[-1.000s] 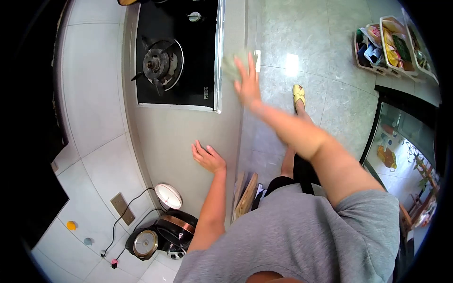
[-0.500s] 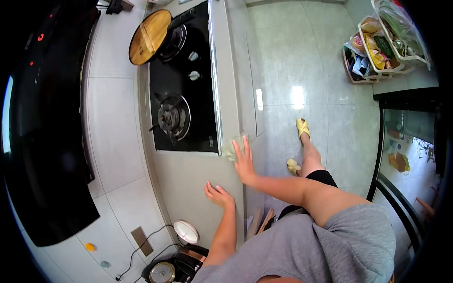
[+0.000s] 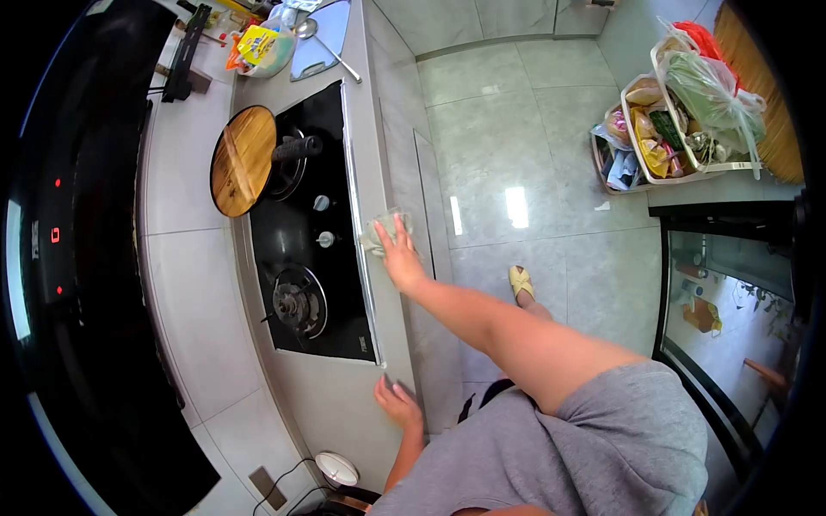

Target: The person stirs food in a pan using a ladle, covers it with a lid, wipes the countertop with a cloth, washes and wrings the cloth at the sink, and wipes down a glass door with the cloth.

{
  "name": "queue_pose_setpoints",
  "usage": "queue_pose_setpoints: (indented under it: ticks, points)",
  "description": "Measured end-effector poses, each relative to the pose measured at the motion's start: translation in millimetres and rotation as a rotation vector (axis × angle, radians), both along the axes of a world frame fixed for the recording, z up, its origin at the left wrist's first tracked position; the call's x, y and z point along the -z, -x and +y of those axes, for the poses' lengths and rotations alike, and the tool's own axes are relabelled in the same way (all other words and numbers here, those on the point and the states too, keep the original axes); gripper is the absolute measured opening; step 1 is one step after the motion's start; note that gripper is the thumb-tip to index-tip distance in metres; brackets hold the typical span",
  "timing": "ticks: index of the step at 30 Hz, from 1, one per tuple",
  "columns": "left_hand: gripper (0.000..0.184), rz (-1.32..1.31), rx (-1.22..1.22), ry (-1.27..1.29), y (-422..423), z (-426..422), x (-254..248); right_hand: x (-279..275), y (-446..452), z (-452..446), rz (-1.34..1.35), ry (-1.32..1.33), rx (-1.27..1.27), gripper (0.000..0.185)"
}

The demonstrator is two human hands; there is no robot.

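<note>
My right hand [image 3: 398, 254] lies with its fingers stretched and slightly spread over a thin, pale grey-green cloth [image 3: 375, 244]. It presses the cloth against the counter's front strip, beside the hob's edge. The black gas hob [image 3: 297, 249] has two burners and two knobs. Near the hob's front corner, my left hand [image 3: 397, 404] rests on the counter with loosely extended fingers and nothing in it. A pan with a round wooden lid [image 3: 244, 161] sits at the far burner.
Beyond the hob are a blue cutting board [image 3: 323, 39], a ladle [image 3: 320, 43] and a tub [image 3: 268, 53] of packets. A white round dish [image 3: 336, 469] stands near a wall socket. Baskets [image 3: 680, 163] of produce and a black-framed glass door [image 3: 667, 301] are at the right.
My right hand and the cloth have slid along the counter's front strip, away from the hob's near corner toward the knobs. My left hand is now closer to that corner. The view has shifted.
</note>
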State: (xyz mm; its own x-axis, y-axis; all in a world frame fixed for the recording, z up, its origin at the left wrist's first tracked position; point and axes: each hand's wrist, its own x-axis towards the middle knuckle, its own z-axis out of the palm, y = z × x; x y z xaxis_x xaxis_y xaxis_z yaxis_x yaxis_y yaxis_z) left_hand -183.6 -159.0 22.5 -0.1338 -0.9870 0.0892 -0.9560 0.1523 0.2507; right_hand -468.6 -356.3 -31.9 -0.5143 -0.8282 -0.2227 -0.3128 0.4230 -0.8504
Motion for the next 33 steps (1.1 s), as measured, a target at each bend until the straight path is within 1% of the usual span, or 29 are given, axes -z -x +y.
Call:
queue_pose_setpoints:
  ticks: [2, 3, 5, 7, 8, 10, 11, 14, 17, 18, 20, 21, 23, 24, 25, 26, 27, 28, 29, 31, 32, 33]
  points:
    - [0.038, 0.172, 0.149, -0.106, 36.8, -13.9, -7.8, -1.9, 18.5, -11.9, 0.025, -0.015, -0.018, 0.088]
    - [0.038, 0.174, 0.148, -0.108, 51.9, -19.9, -10.0, 0.0, 24.7, -18.7, 0.033, -0.035, -0.037, 0.089]
    - [0.035, 0.196, 0.244, -0.155, 75.7, -28.5, -15.4, -2.4, 34.8, -28.5, 0.039, -0.066, -0.055, 0.090]
    - [0.035, 0.215, 0.276, -0.174, 95.7, -37.1, -19.3, -9.5, 48.5, -36.7, -0.066, -0.146, -0.112, 0.099]
    - [0.035, 0.228, 0.305, -0.186, 100.3, -39.5, -21.3, -17.6, 55.8, -37.5, -0.068, -0.153, -0.109, 0.099]
    - [0.035, 0.211, 0.353, -0.194, 106.9, -48.2, -16.4, -33.2, 70.0, -43.3, -0.042, -0.262, -0.205, 0.108]
    - [0.035, 0.187, 0.392, -0.201, 106.5, -51.0, -19.6, -32.6, 69.1, -46.3, -0.056, -0.265, -0.197, 0.108]
    - [0.035, 0.184, 0.381, -0.233, 117.1, -62.7, -24.3, -26.9, 82.8, -62.2, -0.019, -0.266, -0.189, 0.112]
    - [0.034, 0.186, 0.376, -0.255, 133.0, -83.2, -24.6, -22.1, 94.9, -76.1, -0.057, -0.261, -0.178, 0.107]
    - [0.034, 0.179, 0.375, -0.246, 135.6, -91.6, -23.6, -22.7, 100.3, -78.4, -0.046, -0.267, -0.204, 0.109]
    - [0.034, 0.206, 0.454, -0.209, 153.6, -114.5, -12.8, -24.4, 119.8, -93.4, -0.015, -0.257, -0.245, 0.111]
    - [0.034, 0.212, 0.432, -0.200, 165.3, -124.5, -12.9, -24.6, 127.8, -97.4, -0.002, -0.265, -0.269, 0.113]
    - [0.034, 0.229, 0.428, -0.206, 192.7, -146.0, -11.6, -28.8, 148.5, -101.3, 0.028, -0.277, -0.332, 0.114]
    - [0.034, 0.241, 0.399, -0.196, 209.4, -157.4, -15.2, -37.0, 166.3, -106.3, -0.026, -0.317, -0.444, 0.119]
    - [0.034, 0.256, 0.444, -0.191, 223.7, -170.2, -21.3, -41.8, 178.2, -108.8, -0.085, -0.361, -0.553, 0.124]
    - [0.034, 0.270, 0.492, -0.184, 237.5, -185.4, -26.5, -31.4, 182.7, -112.9, -0.074, -0.360, -0.576, 0.124]
    - [0.034, 0.277, 0.474, -0.176, 252.7, -203.3, -30.0, -8.1, 185.2, -119.6, -0.046, -0.286, -0.595, 0.121]
    - [0.033, 0.279, 0.534, -0.195, 267.4, -220.5, -34.0, 4.7, 192.0, -122.3, -0.021, -0.213, -0.613, 0.117]
    - [0.033, 0.288, 0.580, -0.213, 289.5, -232.8, -37.5, 1.3, 217.0, -126.2, -0.008, -0.218, -0.645, 0.117]
    - [0.032, 0.294, 0.589, -0.190, 318.8, -252.5, -42.1, -8.2, 265.3, -136.3, -0.202, -0.194, -0.714, 0.104]
    - [0.033, 0.291, 0.595, -0.175, 335.1, -263.5, -44.1, -4.7, 286.0, -138.3, -0.187, -0.199, -0.732, 0.104]
    - [0.033, 0.307, 0.578, -0.163, 352.0, -276.0, -41.9, 3.4, 309.3, -140.6, -0.201, -0.198, -0.620, 0.096]
